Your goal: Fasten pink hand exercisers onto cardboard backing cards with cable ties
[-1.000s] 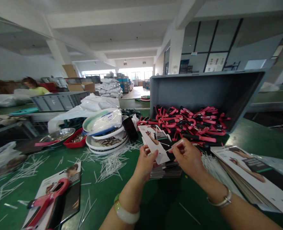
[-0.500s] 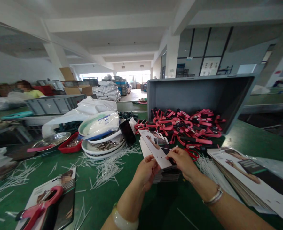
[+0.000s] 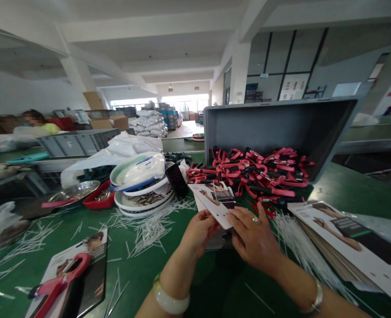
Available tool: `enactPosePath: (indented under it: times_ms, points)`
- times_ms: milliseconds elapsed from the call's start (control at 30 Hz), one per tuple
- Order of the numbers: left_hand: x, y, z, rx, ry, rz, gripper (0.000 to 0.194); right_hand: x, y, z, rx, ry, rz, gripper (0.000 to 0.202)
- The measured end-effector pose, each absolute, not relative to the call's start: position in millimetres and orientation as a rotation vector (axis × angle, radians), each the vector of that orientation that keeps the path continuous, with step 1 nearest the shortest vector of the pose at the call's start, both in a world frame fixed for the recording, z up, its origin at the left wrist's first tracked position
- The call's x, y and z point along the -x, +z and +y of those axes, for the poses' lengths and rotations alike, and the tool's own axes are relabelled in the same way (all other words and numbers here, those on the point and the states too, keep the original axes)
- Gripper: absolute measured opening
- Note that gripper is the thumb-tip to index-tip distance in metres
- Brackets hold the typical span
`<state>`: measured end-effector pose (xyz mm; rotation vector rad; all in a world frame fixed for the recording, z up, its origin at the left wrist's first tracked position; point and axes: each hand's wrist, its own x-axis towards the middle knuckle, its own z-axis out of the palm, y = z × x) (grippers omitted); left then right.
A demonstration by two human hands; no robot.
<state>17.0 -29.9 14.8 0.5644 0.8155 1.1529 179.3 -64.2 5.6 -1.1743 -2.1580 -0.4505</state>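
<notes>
Between the thumb and fingers of my left hand (image 3: pixel 197 236) is the near edge of a printed card (image 3: pixel 211 204) with small holes, tilted above a stack of like cards (image 3: pixel 219 243). My right hand (image 3: pixel 258 238) rests over the card's right side, fingers stretched out and one lifted, so it is open; its palm side is hidden. Just beyond lies a heap of pink-and-black pliers (image 3: pixel 248 170). By my right hand are loose white plastic ties (image 3: pixel 297 251). One pair of pliers (image 3: pixel 79 267) lies on another card (image 3: pixel 97 269) at the lower left.
A grey crate (image 3: pixel 271 126) lies on its side behind the pliers. Stacked white basins (image 3: pixel 145 207) with metal parts, a black phone (image 3: pixel 177 181), a red tray (image 3: pixel 99 198) and scattered ties (image 3: pixel 152 229) are to the left. A card stack (image 3: pixel 351 243) lies at right. A person (image 3: pixel 51 128) is far left.
My right hand has gone from a pinch on a white tie at the card to stretched fingers over the card's right side. My left hand keeps its hold.
</notes>
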Motion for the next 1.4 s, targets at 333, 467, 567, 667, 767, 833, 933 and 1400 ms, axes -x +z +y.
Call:
enactPosePath:
  times_ms: [333,467,567,667,767,833,933,1400]
  points:
    - [-21.6,17.6,-33.7,-0.875,1.350,0.780,0.033,-174.2,10.9,-45.7,1.140,-0.247,-1.916,0.022]
    - [-28.2,16.8,-30.2,-0.990,1.494,0.794,0.030,-172.7,18.5,-47.5,1.207,-0.096,-1.855,0.026]
    - [-30.6,18.0,-26.3,-1.021,1.544,0.753,0.032,-173.3,24.1,-45.4,1.259,0.029,-1.800,0.030]
    - [-32.2,17.6,-21.9,-1.015,1.531,0.710,0.035,-175.1,27.0,-42.0,1.287,0.118,-1.744,0.033]
    - [-31.8,15.6,-18.2,-1.062,1.420,0.701,0.036,-175.2,26.0,-40.3,1.296,0.196,-1.718,0.034]
    - [-29.9,15.0,-16.6,-1.091,1.348,0.716,0.032,-174.1,24.3,-40.0,1.287,0.237,-1.707,0.034]
    - [-26.0,16.0,-16.0,-1.088,1.290,0.753,0.027,-172.4,23.2,-39.6,1.281,0.284,-1.673,0.035]
    - [-19.9,25.3,-19.9,-1.068,1.245,0.787,0.029,-173.5,19.1,-40.1,1.230,0.259,-1.739,0.030]
